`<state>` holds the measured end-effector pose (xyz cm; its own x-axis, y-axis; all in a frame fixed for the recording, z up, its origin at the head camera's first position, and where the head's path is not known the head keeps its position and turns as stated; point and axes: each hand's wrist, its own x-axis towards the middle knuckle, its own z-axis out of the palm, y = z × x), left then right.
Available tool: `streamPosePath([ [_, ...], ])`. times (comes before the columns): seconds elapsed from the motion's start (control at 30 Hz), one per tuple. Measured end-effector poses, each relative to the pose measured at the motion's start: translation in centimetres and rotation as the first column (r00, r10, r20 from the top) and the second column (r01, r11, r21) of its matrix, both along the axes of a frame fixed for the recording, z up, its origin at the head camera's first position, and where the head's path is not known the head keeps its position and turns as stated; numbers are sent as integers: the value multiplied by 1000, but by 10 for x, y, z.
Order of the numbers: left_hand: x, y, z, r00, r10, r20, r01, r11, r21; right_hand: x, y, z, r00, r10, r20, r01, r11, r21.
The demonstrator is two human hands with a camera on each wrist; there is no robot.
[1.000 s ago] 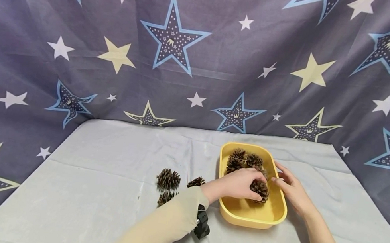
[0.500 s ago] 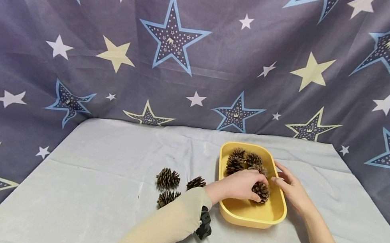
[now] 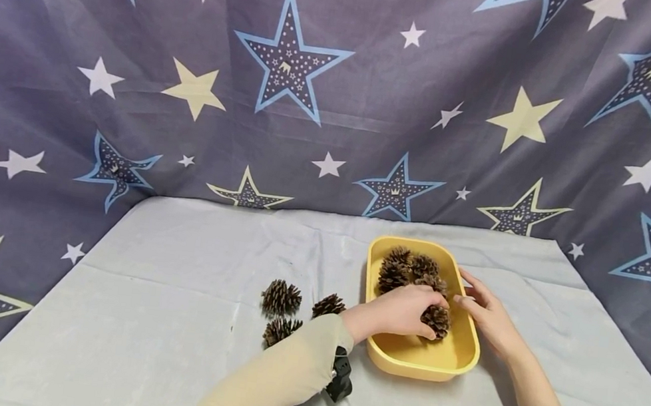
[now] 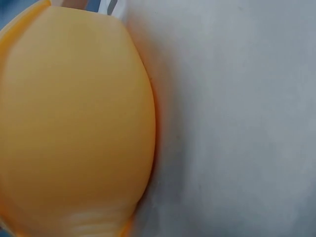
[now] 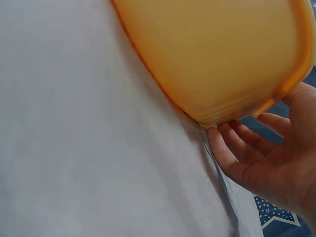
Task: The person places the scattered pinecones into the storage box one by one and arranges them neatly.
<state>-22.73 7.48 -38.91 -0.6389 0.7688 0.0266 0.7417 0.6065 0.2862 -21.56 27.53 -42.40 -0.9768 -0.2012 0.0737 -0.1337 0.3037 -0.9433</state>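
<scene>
In the head view, a yellow plastic bin (image 3: 397, 365) stands on the cloth-covered table, with several brown pine cones (image 3: 394, 271) grouped at its far end. My left hand (image 3: 406, 309) reaches in over the near left rim, its thumb and fingers curled round a pine cone (image 3: 436, 321) low inside the bin. At the right side, my right hand (image 3: 487, 315) grips the bin's wall, thumb at the rim. The right wrist view shows the fingers (image 5: 224, 153) of that hand against the outer wall. Only the bin's outer wall (image 4: 79, 118) and cloth fill most of the left wrist view.
Three pine cones lie on the grey cloth left of the bin: one farther left (image 3: 281, 298), one near the left wrist (image 3: 328, 305) and one partly behind the left sleeve (image 3: 280, 332). A star-patterned curtain (image 3: 337, 97) hangs behind the table.
My left hand has shifted slightly right with the pine cone inside the bin, then stays almost still. My right hand and the bin keep their places.
</scene>
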Motion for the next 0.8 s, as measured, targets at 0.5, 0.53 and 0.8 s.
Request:
streamPosePath([
  [0.5, -6, -39, 17, 1000, -13, 1, 13, 990, 142, 0, 0, -1, 1000, -7, -17, 7, 1000, 6],
  [0.53, -7, -43, 18, 1000, -15, 3, 14, 988, 151, 0, 0, -1, 1000, -10, -16, 10, 1000, 10],
  [0.8, -11, -75, 26, 999, 8, 34, -15, 982, 188, 1, -1, 0, 1000, -13, -9, 14, 1000, 7],
])
